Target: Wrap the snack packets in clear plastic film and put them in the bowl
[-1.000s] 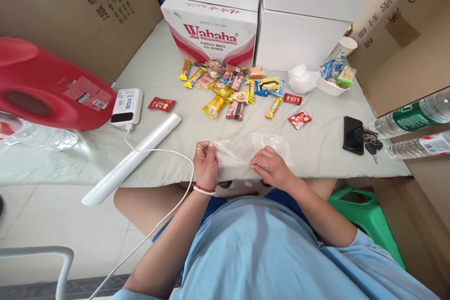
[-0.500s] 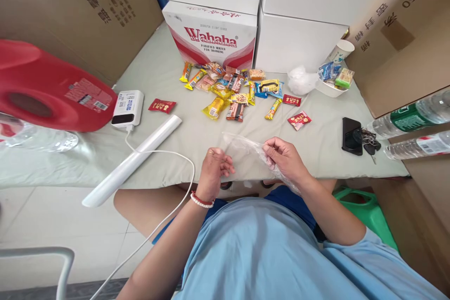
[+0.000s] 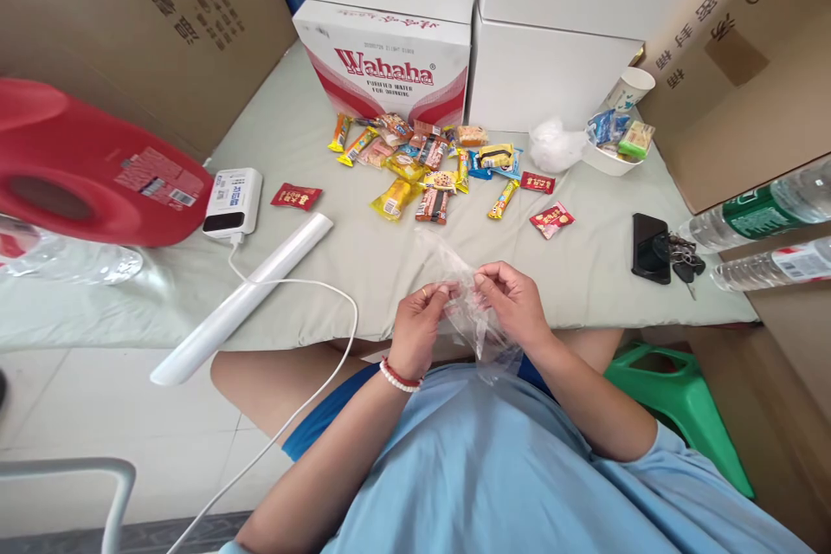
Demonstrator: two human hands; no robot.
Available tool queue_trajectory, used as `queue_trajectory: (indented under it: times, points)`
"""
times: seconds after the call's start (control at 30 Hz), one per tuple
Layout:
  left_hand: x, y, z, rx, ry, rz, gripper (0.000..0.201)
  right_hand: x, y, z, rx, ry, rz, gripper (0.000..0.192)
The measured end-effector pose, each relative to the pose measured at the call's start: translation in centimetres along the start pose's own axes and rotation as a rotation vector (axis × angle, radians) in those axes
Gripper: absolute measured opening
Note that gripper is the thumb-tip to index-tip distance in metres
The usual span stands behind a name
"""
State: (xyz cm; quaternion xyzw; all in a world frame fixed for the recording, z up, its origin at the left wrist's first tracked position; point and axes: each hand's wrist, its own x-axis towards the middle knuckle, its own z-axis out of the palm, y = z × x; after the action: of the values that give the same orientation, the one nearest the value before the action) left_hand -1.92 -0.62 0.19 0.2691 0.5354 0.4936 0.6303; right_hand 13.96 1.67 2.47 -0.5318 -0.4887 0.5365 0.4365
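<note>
We see both hands at the near edge of the tabletop (image 3: pixel 370 264), about midway along it, working on one clear bag (image 3: pixel 486 333). The left hand (image 3: pixel 419 329) pinches it between thumb and fingers; a bracelet (image 3: pixel 399 377) circles that wrist. The right hand (image 3: pixel 512 303) grips it the same way, just beside the left. We find one end of the bag reaching in over the tabletop, while the rest hangs past the near edge over the lap.

Toward the back edge we see a loose heap of snacks (image 3: pixel 415 164) in front of a water box (image 3: pixel 389 69). A red packet (image 3: pixel 296 196) lies apart to their left, and two more lie to their right. Further right, close to the back right corner, we make out a white bag (image 3: pixel 557 145), crumpled, touching or nearly touching a filled bowl (image 3: pixel 608 161), with a cup (image 3: pixel 633 89) behind it. By the right edge are a phone (image 3: pixel 651 249), keys (image 3: pixel 686 261) and two bottles (image 3: pixel 756 214) lying down.

On the left, we see a roll (image 3: pixel 243 299) slanting out over the near edge, crossed by a cable (image 3: pixel 325 281) plugged into a white device (image 3: pixel 234 203). A red jug (image 3: pixel 156 216) is just beside that.
</note>
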Motion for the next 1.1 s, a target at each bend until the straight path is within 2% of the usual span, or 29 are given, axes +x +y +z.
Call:
queue_trajectory:
  times: [0.1, 0.2, 0.33, 0.43, 0.5, 0.57, 0.6, 0.63, 0.7, 0.77, 0.8, 0.87, 0.93, 1.03, 1.1]
  points:
    - [0.6, 0.7, -2.1, -0.087, 0.032, -0.021, 0.044, 1.3, -0.5, -2.1, 0.078, 0.085, 0.047, 0.038]
    - [1.7, 1.8, -4.6, -0.128, 0.117, -0.023, 0.04, 2.7, -0.8, -5.2, 0.147, 0.155, 0.115, 0.042]
    - [3.4, 2.8, -7.4, 0.005, 0.206, 0.003, 0.033, 3.9, 0.0, -8.5, 0.129, 0.175, 0.207, 0.045]
    - [4.4, 2.8, -8.3, 0.195, 0.257, 0.036, 0.029, 4.2, 1.3, -9.3, 0.074, 0.145, 0.245, 0.047]
    - [4.6, 2.8, -8.4, 0.371, 0.365, 0.13, 0.03, 4.2, 2.4, -9.3, 0.03, 0.128, 0.243, 0.047]
    - [4.3, 2.9, -8.3, 0.582, 0.503, 0.321, 0.038, 4.3, 3.4, -9.3, -0.039, 0.109, 0.223, 0.043]
    - [3.9, 3.0, -8.2, 0.7, 0.529, 0.444, 0.037, 4.4, 3.8, -9.3, -0.09, 0.095, 0.208, 0.04]
    - [3.5, 3.1, -7.9, 0.805, 0.495, 0.566, 0.031, 4.5, 4.2, -9.4, -0.161, 0.078, 0.188, 0.035]
    - [2.6, 3.3, -7.4, 0.947, 0.293, 0.765, 0.016, 4.6, 4.5, -9.6, -0.37, 0.047, 0.093, 0.025]
    - [2.0, 3.5, -6.9, 1.059, 0.076, 0.874, 0.019, 4.6, 4.3, -9.8, -0.626, 0.012, -0.102, 0.024]
    - [1.9, 3.5, -6.8, 1.111, -0.006, 0.898, 0.025, 4.5, 3.9, -9.8, -0.745, -0.024, -0.226, 0.033]
    - [2.0, 3.3, -6.9, 1.198, -0.139, 0.891, 0.041, 4.0, 3.0, -9.7, -0.914, -0.156, -0.459, 0.053]
    - [2.5, 2.9, -7.5, 1.241, -0.271, 0.841, 0.053, 3.5, 2.1, -9.2, -0.994, -0.328, -0.618, 0.056]
    - [3.5, 2.2, -8.5, 1.229, -0.363, 0.758, 0.058, 3.2, 1.4, -8.3, -0.997, -0.495, -0.728, 0.034]
    - [4.1, 1.9, -9.0, 1.196, -0.341, 0.706, 0.047, 3.4, 1.6, -7.7, -0.922, -0.494, -0.73, 0.017]
